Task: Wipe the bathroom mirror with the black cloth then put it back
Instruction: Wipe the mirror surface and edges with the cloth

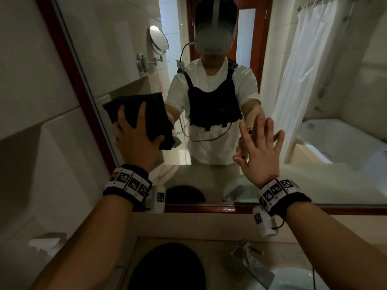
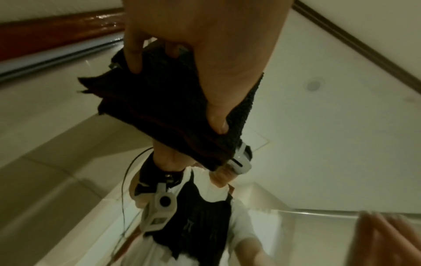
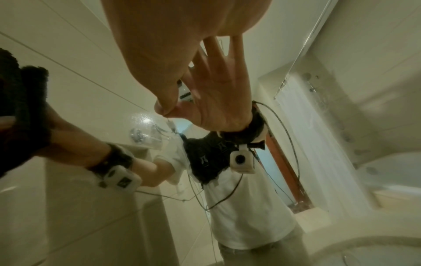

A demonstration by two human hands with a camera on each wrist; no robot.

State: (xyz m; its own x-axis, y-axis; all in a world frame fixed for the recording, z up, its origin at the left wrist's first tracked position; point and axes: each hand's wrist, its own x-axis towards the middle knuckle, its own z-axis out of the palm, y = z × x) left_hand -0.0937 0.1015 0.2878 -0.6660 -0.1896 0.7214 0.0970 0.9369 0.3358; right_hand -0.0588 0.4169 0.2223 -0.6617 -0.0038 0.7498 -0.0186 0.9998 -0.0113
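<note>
A pi-like mark shows on my reflected black vest [image 1: 209, 105]. My left hand [image 1: 136, 141] grips the black cloth [image 1: 151, 109], folded thick and nubbly, flat against the mirror [image 1: 117, 59] near its left frame [image 1: 70, 65]; right hand [image 1: 259, 147] splayed, fingertips on glass.

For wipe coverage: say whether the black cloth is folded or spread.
Folded: the black cloth shows stacked layers in the left wrist view, gripped by the left hand.
</note>
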